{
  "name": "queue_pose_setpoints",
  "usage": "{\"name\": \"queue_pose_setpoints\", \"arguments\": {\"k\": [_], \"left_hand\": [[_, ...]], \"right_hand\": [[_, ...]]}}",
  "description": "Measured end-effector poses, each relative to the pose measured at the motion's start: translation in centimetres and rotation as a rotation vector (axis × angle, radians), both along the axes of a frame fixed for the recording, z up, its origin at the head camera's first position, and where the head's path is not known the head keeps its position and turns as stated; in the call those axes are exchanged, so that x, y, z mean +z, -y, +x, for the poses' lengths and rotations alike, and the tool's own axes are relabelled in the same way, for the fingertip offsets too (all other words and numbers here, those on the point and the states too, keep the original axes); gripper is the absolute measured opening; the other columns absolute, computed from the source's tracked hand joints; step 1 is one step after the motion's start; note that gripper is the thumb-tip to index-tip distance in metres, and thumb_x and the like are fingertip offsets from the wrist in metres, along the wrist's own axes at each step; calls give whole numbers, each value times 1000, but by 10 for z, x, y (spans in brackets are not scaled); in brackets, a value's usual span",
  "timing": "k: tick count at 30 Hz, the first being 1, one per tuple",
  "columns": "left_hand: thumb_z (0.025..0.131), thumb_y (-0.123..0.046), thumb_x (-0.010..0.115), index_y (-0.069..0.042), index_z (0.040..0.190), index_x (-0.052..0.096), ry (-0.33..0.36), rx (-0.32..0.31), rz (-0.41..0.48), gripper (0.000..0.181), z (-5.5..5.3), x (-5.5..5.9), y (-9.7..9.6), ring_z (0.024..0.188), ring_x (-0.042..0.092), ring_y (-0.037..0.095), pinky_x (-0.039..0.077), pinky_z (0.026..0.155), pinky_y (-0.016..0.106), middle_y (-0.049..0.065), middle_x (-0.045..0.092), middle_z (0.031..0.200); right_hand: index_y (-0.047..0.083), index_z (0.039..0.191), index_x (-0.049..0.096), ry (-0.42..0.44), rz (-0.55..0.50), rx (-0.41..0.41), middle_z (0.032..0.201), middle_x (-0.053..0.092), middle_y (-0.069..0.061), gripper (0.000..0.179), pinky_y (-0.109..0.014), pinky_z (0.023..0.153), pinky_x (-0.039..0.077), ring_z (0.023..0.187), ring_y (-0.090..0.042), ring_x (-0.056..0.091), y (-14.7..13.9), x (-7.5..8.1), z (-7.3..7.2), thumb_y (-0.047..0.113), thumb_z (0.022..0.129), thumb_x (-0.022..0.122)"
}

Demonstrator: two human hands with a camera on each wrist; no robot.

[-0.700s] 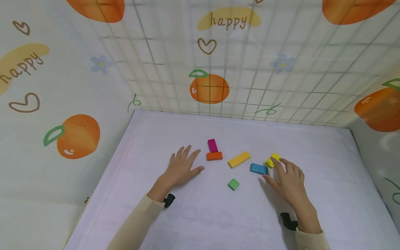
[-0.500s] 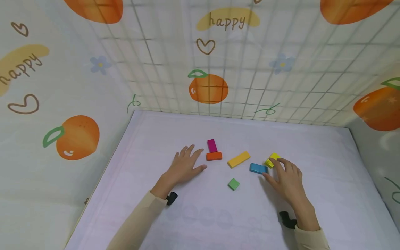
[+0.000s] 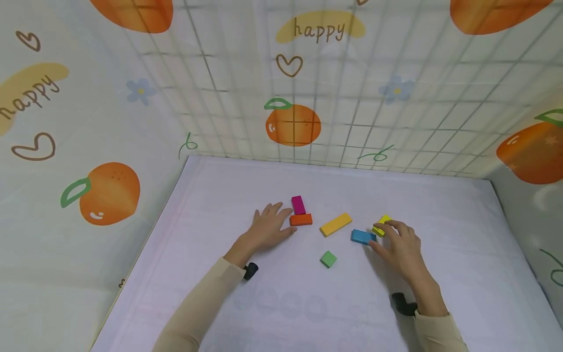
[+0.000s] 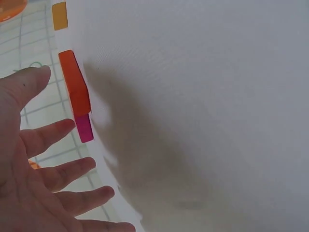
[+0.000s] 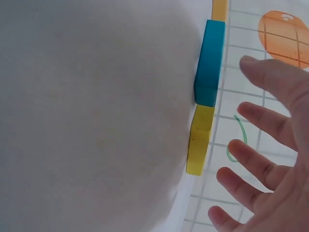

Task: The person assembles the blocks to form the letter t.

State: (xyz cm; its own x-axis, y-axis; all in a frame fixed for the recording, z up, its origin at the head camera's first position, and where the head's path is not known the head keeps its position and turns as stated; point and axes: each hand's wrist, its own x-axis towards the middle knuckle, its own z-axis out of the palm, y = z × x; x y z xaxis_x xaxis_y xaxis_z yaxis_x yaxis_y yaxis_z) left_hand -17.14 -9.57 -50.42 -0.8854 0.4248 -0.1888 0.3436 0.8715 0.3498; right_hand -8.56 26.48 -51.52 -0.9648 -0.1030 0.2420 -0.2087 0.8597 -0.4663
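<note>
White tabletop (image 3: 211, 181); my right hand (image 3: 399, 248), spread, empty, blue block (image 3: 362, 237) just leftward; my left hand (image 3: 269, 230), spread, empty, orange block (image 3: 301, 220) just rightward.

Apparently a booth (image 3: 31, 244): white tabletop (image 3: 228, 190), printed sheets (image 3: 237, 68) (oranges (image 3: 293, 125), hearts (image 3: 290, 73)) around.

the left arm (image 3: 204, 298) slants in from the near side, leaning far and right, and ends in the left hand (image 3: 269, 230), palm down with fingers spread and thumb set apart. the right arm (image 3: 430, 296) comes from the near right, leaning far and left; the right hand (image 3: 401, 248) has gently bent fingers, separated from one another, with a gap between thumb and forefinger.
</note>
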Motion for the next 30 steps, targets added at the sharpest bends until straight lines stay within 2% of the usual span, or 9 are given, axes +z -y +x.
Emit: {"name": "queue_pose_setpoints", "arguments": {"k": [3,7,13,21,30], "left_hand": [[98,-52,56,-23,151,44,-4,2,-5,62,-2,-3,-2,145,25,42,16,109,73,12,32,159],[98,-50,58,-22,149,47,-8,6,-5,59,-4,-5,-5,145,26,41,17,108,74,12,33,158],[98,-48,59,-21,144,51,-23,15,-13,54,-5,-7,-9,144,26,41,19,107,75,12,36,156],[97,-44,62,-21,138,56,-62,33,-14,47,-7,-9,-12,142,30,37,20,104,77,11,41,153],[96,-42,65,-21,136,57,-57,41,-17,45,-9,-10,-14,142,29,34,20,104,77,11,41,152]], "right_hand": [[4,125,63,14,-23,14,127,50,-27,50,-68,90,32,116,-49,43,0,-1,-3,17,81,84],[3,126,64,75,-59,20,127,49,-27,49,-65,92,32,118,-50,40,1,1,-7,17,83,83],[7,126,66,167,-70,24,133,47,-26,46,-67,94,28,123,-50,34,1,2,-12,21,85,82],[11,117,71,187,-27,42,133,45,-28,39,-71,92,27,123,-55,31,1,0,-16,23,83,83],[11,117,72,200,56,22,135,42,-29,39,-71,92,30,123,-54,32,2,-1,-16,23,82,83]]}}
